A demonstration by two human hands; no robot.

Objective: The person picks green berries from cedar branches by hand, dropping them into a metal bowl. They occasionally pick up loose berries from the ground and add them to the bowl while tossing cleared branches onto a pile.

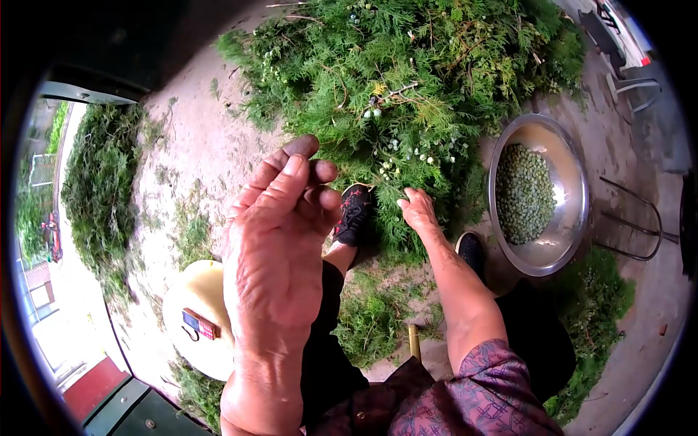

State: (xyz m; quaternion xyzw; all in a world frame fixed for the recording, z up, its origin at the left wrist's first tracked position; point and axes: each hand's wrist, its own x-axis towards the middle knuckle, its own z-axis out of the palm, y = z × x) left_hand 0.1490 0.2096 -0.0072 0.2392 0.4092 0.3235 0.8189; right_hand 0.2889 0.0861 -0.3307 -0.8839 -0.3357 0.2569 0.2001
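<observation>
My left hand (280, 218) is raised close to the camera, palm side showing. Its fingers curl inward with the thumb against the index finger; whatever they hold, if anything, is hidden. Lower and farther off, my right hand (419, 212) pinches a green conifer sprig (389, 185) at the near edge of a large heap of cut conifer branches (407, 80). Pale round cones (387, 171) dot the branches near it. To the right stands a wide metal bowl (571, 218), tilted in view, with many small green cones (523, 192) inside.
A pale round stool (189, 291) at the left carries a red mobile phone (201, 324). More cut branches (102, 182) lie along the left side. Bent metal legs (640, 218) stick out right of the bowl. My shoes (354, 214) are beside the heap.
</observation>
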